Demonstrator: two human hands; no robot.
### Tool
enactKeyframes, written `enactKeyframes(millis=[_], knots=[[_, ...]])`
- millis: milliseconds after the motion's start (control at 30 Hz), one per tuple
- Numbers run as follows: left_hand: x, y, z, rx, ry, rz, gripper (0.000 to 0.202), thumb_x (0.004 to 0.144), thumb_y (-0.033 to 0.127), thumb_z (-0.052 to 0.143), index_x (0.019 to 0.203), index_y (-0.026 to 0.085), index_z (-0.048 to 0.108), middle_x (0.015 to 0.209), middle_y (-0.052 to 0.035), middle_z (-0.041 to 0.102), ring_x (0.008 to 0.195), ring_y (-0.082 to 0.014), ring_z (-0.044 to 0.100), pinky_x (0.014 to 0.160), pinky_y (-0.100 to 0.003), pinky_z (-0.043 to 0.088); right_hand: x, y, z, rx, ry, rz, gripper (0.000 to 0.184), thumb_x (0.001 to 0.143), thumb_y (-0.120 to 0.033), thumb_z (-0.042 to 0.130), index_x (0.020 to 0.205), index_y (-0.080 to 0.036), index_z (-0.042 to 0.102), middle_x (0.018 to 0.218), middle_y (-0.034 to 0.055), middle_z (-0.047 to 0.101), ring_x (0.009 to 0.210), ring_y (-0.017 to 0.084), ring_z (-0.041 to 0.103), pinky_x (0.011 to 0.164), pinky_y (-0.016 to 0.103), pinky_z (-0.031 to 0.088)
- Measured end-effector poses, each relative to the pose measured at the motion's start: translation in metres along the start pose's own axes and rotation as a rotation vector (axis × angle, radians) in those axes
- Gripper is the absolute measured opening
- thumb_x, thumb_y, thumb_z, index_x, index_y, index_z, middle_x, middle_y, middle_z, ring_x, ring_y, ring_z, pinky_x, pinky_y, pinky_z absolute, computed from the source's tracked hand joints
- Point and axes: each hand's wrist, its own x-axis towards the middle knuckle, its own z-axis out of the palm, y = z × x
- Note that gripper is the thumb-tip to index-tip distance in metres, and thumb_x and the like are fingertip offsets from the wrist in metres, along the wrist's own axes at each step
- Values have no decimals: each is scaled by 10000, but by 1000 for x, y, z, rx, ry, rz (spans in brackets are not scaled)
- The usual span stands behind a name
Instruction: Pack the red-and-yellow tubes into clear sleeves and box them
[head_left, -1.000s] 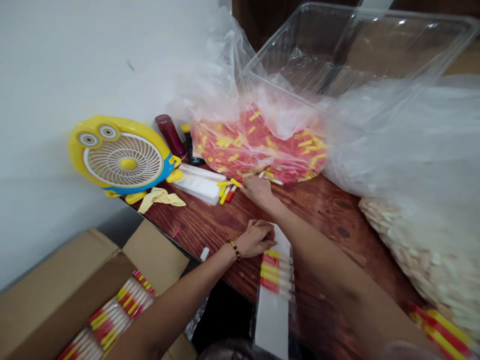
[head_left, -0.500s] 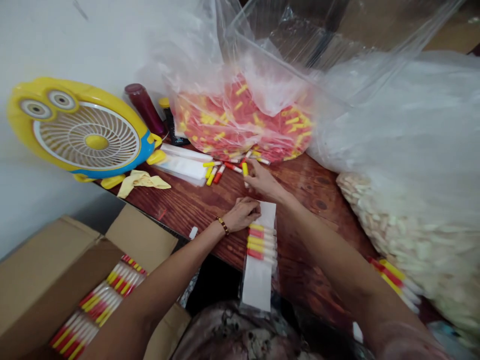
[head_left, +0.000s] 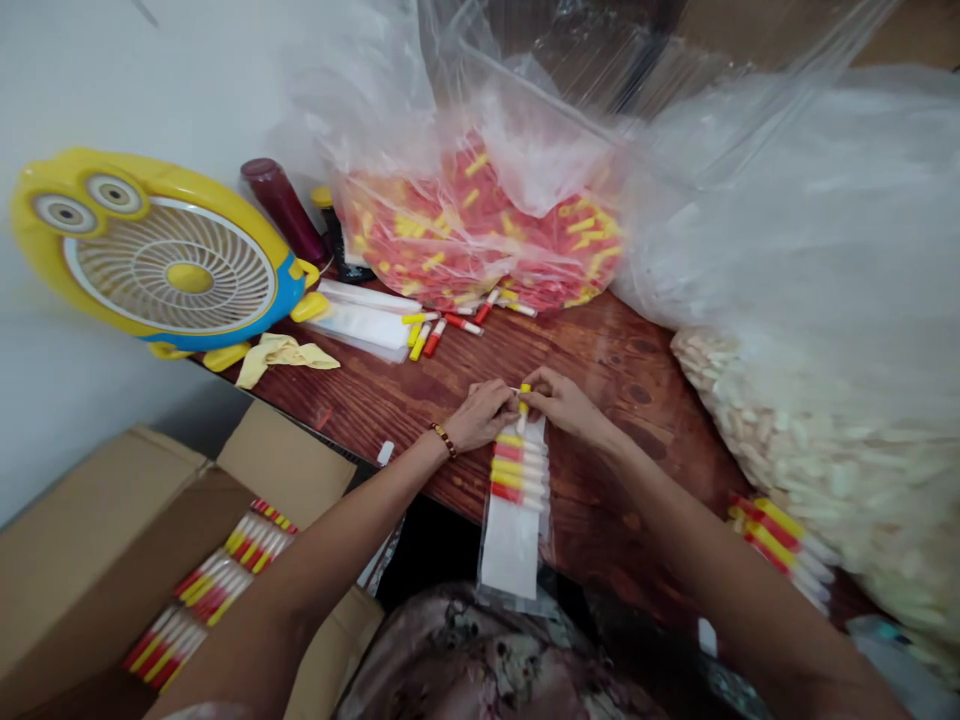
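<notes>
A long clear sleeve (head_left: pixel 512 540) lies on the dark wooden table (head_left: pixel 615 370) in front of me, with several red- and yellow-capped white tubes in a row inside it. My left hand (head_left: pixel 480 413) pinches the sleeve's far, open end. My right hand (head_left: pixel 561 400) is closed on a yellow-capped tube (head_left: pixel 523 398) and holds it at that opening, touching my left fingertips. More loose tubes (head_left: pixel 442 325) lie further back by a big plastic bag of red and yellow tubes (head_left: pixel 480 240).
A yellow cartoon desk fan (head_left: pixel 161 260) stands at the left with a dark red bottle (head_left: pixel 281 205) behind it. An open cardboard box (head_left: pixel 112 560) at lower left holds filled sleeves. A bag of white pieces (head_left: pixel 810 450) and a filled sleeve (head_left: pixel 780 545) lie at the right.
My right hand took a yellow-capped tube from the loose pile near the bag and brought it back to the sleeve's opening. My left hand stayed on the sleeve.
</notes>
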Motion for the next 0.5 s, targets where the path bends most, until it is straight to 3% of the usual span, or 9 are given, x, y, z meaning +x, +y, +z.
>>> enactKeyframes(millis=[300,400,500], knots=[[1,-1,4,-26,42,-26,116,878,229,549,792,186,484,867,-10,558,882,-150,521,854,-307,351,-2,-1,-3,-56,-84,-51,261,771,-412,616,851,-186,511,641,-20,609,536,125,569,528,235,438],[0,1,-1,-39,15,-17,97,888,239,537,816,186,501,888,-14,572,909,-151,532,874,-311,351,4,-8,-13,-215,-67,-123,214,778,-371,599,865,-177,577,701,-7,618,610,129,561,594,241,438],[-1,3,-4,-38,-4,-20,73,892,241,530,843,187,517,934,-20,584,943,-153,537,907,-321,345,9,-20,-23,-448,-247,-130,165,777,-304,570,822,-173,659,689,-4,618,635,130,533,609,232,403]])
